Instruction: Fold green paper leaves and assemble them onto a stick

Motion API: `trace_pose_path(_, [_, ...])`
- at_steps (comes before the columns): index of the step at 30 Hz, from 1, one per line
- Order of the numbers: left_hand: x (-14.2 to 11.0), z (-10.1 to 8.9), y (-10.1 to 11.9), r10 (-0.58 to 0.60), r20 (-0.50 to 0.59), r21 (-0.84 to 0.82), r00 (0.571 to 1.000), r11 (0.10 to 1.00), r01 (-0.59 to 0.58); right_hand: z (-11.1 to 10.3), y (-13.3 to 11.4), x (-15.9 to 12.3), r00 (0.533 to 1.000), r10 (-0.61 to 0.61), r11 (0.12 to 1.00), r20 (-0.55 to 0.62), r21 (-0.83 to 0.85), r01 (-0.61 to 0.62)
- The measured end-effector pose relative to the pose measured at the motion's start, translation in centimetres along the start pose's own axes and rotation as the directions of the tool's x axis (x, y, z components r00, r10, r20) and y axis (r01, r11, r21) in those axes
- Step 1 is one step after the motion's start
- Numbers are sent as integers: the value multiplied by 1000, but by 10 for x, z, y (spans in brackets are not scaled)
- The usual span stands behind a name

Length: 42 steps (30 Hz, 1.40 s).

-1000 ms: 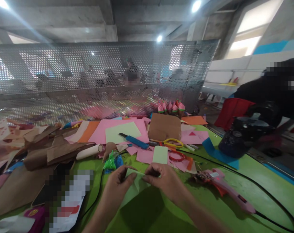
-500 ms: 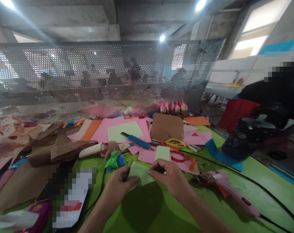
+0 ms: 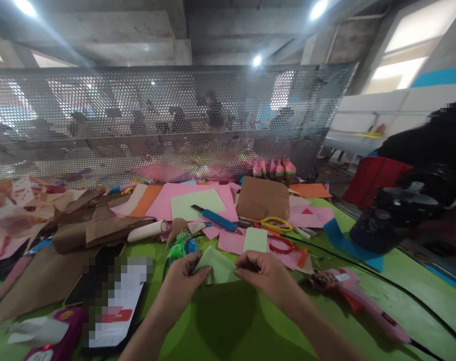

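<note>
A small piece of pale green paper [image 3: 219, 266] is held up between my two hands above the green table. My left hand [image 3: 185, 277] pinches its left side, thumb in front. At its right edge, the fingertips of my right hand [image 3: 263, 273] are closed on it. Just beyond lies another pale green piece [image 3: 255, 240], flat on pink scraps. Bright green and blue crumpled plastic [image 3: 183, 247] sits behind my left hand. A blue utility knife [image 3: 218, 219] with its blade out rests on a larger pale green sheet [image 3: 182, 204].
A pink hot glue gun [image 3: 366, 303] lies at right, its black cable crossing the table. Yellow-handled scissors [image 3: 276, 223] and red-handled scissors [image 3: 282, 245] lie among scraps. Left are a phone [image 3: 120, 306], brown paper [image 3: 39, 286] and a purple box [image 3: 62, 333]. A perforated metal screen [image 3: 156, 115] stands behind.
The pale green paper has been turned between my fingers, a corner now pointing up. My view has shifted slightly, so the table things appear a little further right.
</note>
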State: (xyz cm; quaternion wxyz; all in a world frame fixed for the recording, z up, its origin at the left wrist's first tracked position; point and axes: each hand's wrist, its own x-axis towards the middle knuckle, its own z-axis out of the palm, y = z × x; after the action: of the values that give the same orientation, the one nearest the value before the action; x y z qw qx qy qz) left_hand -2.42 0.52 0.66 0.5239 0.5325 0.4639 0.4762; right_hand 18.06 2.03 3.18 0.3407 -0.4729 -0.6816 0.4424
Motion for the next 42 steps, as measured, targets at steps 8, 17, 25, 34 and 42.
trace_pose_path(8, [-5,8,3,58,17,172,998,983,-60,8,-1,-2,999,39,999,-16,0,-39])
trace_pose_path(17, [1,29,-10,-33,-189,-299,981,954,-26,13,9,5,984,61,934,-168,356,2])
trace_pose_path(25, [2,28,-13,24,10,-148,1000,989,-22,14,-1,-1,989,12,964,-150,266,29])
trace_pose_path(34, [2,20,-12,18,-115,-18,993,1000,-20,11,3,0,999,-22,984,-43,175,29])
trace_pose_path(42, [-1,21,-5,8,-37,166,999,986,-1,16,4,-2,994,20,993,-106,117,-7])
